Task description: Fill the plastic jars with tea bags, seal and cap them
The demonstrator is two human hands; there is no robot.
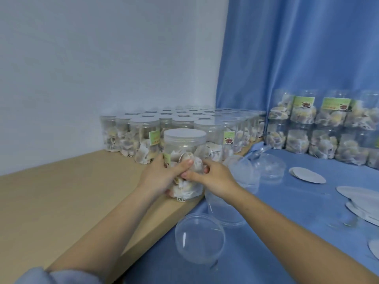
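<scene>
A clear plastic jar [184, 148] full of tea bags, with its cap [184, 134] on, stands upright near the edge of the tan board [61, 193]. My left hand [164, 177] grips its left side, thumb across the front. My right hand [213, 179] holds its right side, fingers curled round it. Behind it stand several capped, filled jars [180, 121]. Loose clear caps [200, 238] and an empty clear jar [227, 210] lie on the blue cloth below my right forearm.
Stacked filled jars [322, 128] line the blue curtain at right. Round white seal discs [307, 175] and more discs [361, 201] lie on the blue cloth [287, 201]. More clear caps [268, 165] lie right of my hands. A white wall backs the board.
</scene>
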